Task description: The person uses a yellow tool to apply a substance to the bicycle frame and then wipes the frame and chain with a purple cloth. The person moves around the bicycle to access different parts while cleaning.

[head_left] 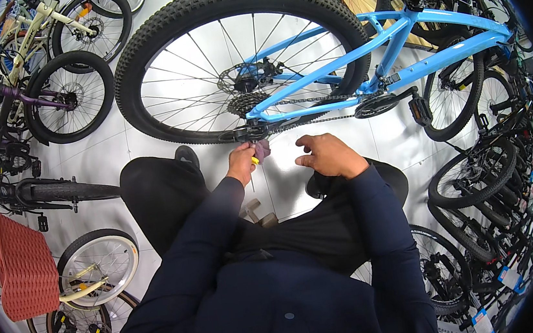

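A blue bicycle frame (335, 76) with its rear wheel (198, 8) lies across the view in front of me. My left hand (241, 164) is closed just below the rear derailleur (251, 131). A small yellow-handled tool (255, 160) shows between its fingers, its kind too small to make out. Against the same fingers rests a crumpled mauve rag (262, 149). Out to the right, under the chain (314, 120), my right hand (333, 155) hovers with nothing in it, thumb and forefinger apart. The cassette (247, 105) sits at the wheel's hub.
The crank pedal (420, 111) juts out at the right. Several bicycles stand along the left, one with a red woven basket (25, 266). More bicycle wheels (473, 174) crowd the right side. My knees (151, 178) flank the work spot on the pale tiled floor (400, 142).
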`<state>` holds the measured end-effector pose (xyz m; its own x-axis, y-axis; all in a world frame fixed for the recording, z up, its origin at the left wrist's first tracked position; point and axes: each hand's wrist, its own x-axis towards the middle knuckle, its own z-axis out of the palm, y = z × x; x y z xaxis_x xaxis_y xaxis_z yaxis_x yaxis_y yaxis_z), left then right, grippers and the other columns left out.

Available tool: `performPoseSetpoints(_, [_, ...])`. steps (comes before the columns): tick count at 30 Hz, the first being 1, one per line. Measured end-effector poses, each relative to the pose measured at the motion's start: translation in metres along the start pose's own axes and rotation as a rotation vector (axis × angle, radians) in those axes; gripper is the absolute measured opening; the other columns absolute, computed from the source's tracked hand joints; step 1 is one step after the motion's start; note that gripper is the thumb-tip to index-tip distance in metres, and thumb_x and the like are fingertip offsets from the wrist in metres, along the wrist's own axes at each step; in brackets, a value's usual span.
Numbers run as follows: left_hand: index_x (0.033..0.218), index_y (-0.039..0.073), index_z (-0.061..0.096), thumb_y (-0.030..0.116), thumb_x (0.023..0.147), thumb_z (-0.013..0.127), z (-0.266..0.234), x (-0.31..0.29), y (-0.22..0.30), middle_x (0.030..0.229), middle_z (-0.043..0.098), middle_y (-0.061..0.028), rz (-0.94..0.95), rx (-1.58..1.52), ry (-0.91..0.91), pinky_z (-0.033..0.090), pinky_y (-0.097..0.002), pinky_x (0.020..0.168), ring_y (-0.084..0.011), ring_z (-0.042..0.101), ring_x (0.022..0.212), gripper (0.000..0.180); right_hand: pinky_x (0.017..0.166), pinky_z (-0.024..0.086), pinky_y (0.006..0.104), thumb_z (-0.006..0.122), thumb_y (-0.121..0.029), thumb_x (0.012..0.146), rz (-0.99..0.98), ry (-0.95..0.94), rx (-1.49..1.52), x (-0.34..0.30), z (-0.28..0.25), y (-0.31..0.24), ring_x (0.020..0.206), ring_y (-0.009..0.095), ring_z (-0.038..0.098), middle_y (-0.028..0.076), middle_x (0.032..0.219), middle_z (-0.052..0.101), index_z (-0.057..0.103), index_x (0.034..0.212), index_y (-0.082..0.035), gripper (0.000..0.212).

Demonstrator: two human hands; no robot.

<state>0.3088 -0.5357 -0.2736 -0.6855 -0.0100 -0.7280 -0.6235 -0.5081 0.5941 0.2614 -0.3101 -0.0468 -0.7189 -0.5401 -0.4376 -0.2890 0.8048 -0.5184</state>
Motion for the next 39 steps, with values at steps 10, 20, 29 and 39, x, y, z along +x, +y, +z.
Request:
performPoseSetpoints(10, [0.125, 0.002, 0.062, 0.009, 0.096, 0.066, -0.003, 0.007, -0.018, 0.087, 0.066, -0.0043, 0.145, -0.096, 0.339, 0.042, -0.0262, 0.054, -0.0126, 0.060, 0.068, 0.031, 0.084, 0.055, 0.0451, 0.073, -0.035, 0.091, -0.038, 0.004, -0.060, 0.003, 0.007, 0.004, 0.094, 0.040, 0.071, 0.021, 0.101, 0.075, 0.066, 0.124, -0.001, 0.048])
performPoseSetpoints(20, [0.119, -0.004, 0.065, 0.006, 0.096, 0.062, 0.034, -0.049, 0.026, 0.097, 0.068, -0.0072, 0.342, -0.253, 0.463, 0.050, -0.0284, 0.066, -0.0157, 0.064, 0.080, 0.025, 0.085, 0.055, 0.0451, 0.072, -0.035, 0.091, -0.007, -0.008, -0.056, -0.003, 0.003, 0.009, 0.096, 0.040, 0.070, 0.020, 0.102, 0.075, 0.065, 0.125, -0.002, 0.048])
performPoseSetpoints(29, [0.106, -0.008, 0.069, 0.003, 0.091, 0.064, 0.004, -0.037, 0.031, 0.094, 0.070, -0.0088, 0.333, 0.318, 0.280, 0.052, -0.0294, 0.075, -0.0169, 0.065, 0.083, 0.020, 0.084, 0.054, 0.0480, 0.072, -0.034, 0.091, -0.042, -0.013, -0.057, 0.002, 0.001, -0.002, 0.095, 0.043, 0.069, 0.024, 0.093, 0.074, 0.064, 0.126, 0.003, 0.052])
performPoseSetpoints(39, [0.095, -0.003, 0.073, 0.003, 0.088, 0.060, 0.049, -0.089, 0.054, 0.086, 0.071, -0.0063, 0.375, 0.260, -0.092, 0.049, -0.0268, 0.067, -0.0126, 0.063, 0.076, 0.016, 0.089, 0.054, 0.0454, 0.066, -0.032, 0.093, 0.014, 0.138, -0.026, 0.020, 0.033, 0.024, 0.102, 0.039, 0.069, 0.020, 0.110, 0.074, 0.070, 0.118, -0.001, 0.040])
